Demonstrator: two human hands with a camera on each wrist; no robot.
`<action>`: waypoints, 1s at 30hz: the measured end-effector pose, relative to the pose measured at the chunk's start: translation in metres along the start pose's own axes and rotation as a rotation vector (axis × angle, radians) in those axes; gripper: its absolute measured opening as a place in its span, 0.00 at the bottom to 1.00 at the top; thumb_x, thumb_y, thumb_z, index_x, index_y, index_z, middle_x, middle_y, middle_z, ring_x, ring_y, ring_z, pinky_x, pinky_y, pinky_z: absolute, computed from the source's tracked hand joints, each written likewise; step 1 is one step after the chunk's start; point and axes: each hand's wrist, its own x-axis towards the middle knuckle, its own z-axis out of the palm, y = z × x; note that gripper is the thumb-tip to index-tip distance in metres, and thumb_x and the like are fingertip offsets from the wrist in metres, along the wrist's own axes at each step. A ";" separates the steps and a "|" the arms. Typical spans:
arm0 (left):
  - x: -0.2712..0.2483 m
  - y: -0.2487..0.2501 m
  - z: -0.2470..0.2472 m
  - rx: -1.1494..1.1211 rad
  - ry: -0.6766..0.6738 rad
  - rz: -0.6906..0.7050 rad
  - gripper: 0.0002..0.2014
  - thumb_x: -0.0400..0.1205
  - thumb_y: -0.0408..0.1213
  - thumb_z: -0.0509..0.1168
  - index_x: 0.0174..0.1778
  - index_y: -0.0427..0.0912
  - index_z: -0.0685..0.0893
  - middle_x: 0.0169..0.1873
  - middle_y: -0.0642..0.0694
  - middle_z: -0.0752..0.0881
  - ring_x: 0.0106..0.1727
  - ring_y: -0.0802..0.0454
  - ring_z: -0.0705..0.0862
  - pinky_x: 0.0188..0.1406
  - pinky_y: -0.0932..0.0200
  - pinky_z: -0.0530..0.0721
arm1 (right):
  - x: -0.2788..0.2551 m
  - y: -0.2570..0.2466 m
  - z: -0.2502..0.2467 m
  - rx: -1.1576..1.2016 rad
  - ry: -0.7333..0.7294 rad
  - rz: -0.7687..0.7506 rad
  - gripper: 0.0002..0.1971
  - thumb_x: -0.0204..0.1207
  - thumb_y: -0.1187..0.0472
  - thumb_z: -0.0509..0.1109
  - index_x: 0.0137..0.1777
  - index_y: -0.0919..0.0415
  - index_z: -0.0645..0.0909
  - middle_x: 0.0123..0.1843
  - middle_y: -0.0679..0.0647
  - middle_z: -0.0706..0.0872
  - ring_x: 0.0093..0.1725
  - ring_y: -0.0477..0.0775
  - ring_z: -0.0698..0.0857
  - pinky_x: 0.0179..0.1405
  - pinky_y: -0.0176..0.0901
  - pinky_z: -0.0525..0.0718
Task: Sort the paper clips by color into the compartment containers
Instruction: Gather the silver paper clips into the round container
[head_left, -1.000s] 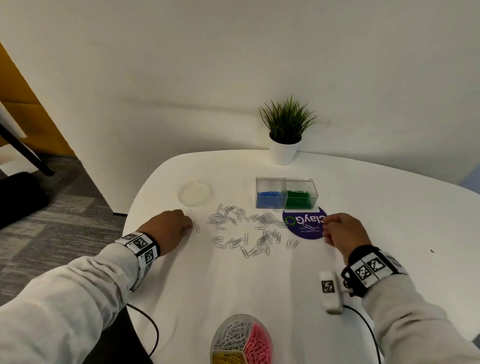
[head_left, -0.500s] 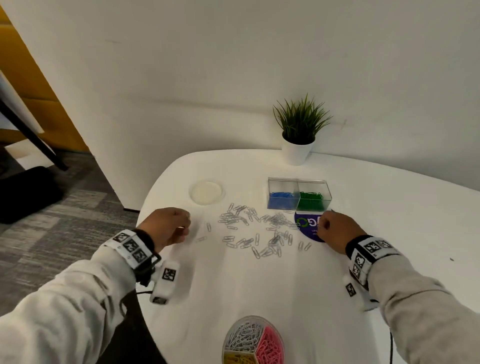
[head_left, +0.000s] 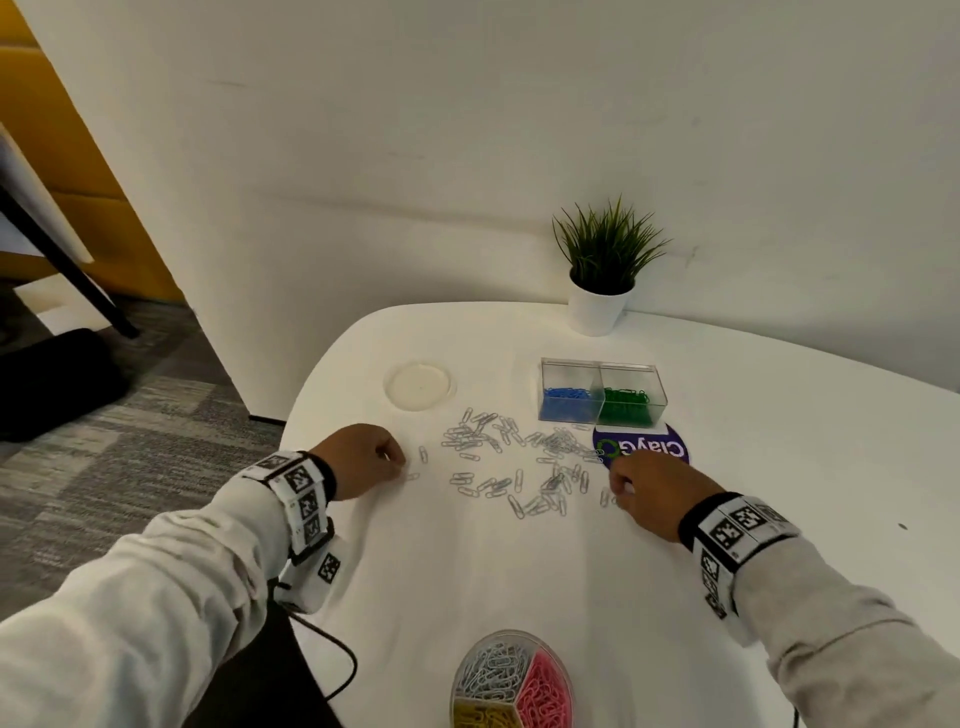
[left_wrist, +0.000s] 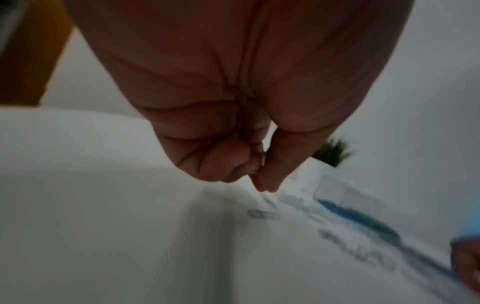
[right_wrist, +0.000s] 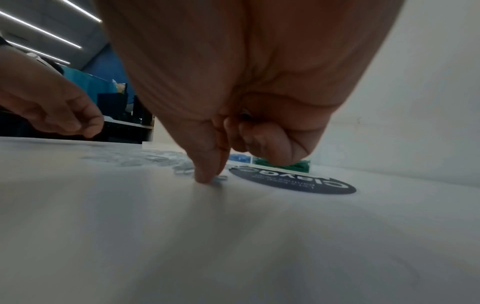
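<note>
Head view shows a white surface (head_left: 727, 467) carrying, in order of size, a potted plant (head_left: 602, 270) at the far edge, a clear two-cell box (head_left: 602, 392) with blue clips in its left cell and green in its right, and a round divided container (head_left: 511, 680) at the near edge holding silver, pink and yellow clips. A round purple sticker (head_left: 649, 447) lies just near of the box; a clear round lid (head_left: 418, 385) lies far left.

Loose silver paper clips (head_left: 511, 462) are scattered across the middle of the surface, between the two hands.

Left hand (head_left: 358, 460) sits at the left end of the scatter, curled, thumb and forefinger pressed together. The left wrist view shows a sliver of metal in that pinch, judged to be a clip, though blur prevents certainty. One clip (left_wrist: 263, 214) lies just beyond it.

Right hand (head_left: 654, 493) is at the right end, fingers (right_wrist: 207, 174) pinched together, tips down on a clip (right_wrist: 221, 178); other fingers curled.

Handling judgement: clips are very light, stiff, thin wire, lying flat and slippery on the smooth surface. Best hold is a fingertip pinch across the long sides, or a slide and a lift by one end. Overlapping clips may snag and lift together.
</note>
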 end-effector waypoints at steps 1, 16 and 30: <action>-0.001 0.000 0.002 0.096 0.017 0.039 0.07 0.81 0.42 0.69 0.53 0.47 0.86 0.45 0.54 0.82 0.48 0.54 0.81 0.47 0.64 0.73 | -0.003 -0.001 0.001 -0.009 0.004 -0.001 0.03 0.82 0.54 0.65 0.48 0.51 0.79 0.46 0.44 0.80 0.48 0.48 0.81 0.41 0.34 0.71; -0.012 0.007 0.017 0.412 0.086 0.125 0.13 0.83 0.45 0.64 0.63 0.48 0.78 0.60 0.48 0.84 0.61 0.47 0.81 0.59 0.55 0.78 | -0.111 -0.144 -0.009 0.089 -0.082 -0.572 0.02 0.77 0.60 0.62 0.48 0.54 0.75 0.48 0.50 0.78 0.44 0.53 0.79 0.45 0.49 0.80; -0.047 0.012 0.005 0.444 -0.051 0.250 0.05 0.84 0.42 0.62 0.48 0.49 0.83 0.46 0.55 0.83 0.49 0.54 0.79 0.52 0.61 0.77 | -0.134 -0.137 0.003 0.123 -0.024 -0.578 0.17 0.83 0.61 0.60 0.69 0.48 0.78 0.63 0.48 0.84 0.61 0.52 0.81 0.61 0.48 0.79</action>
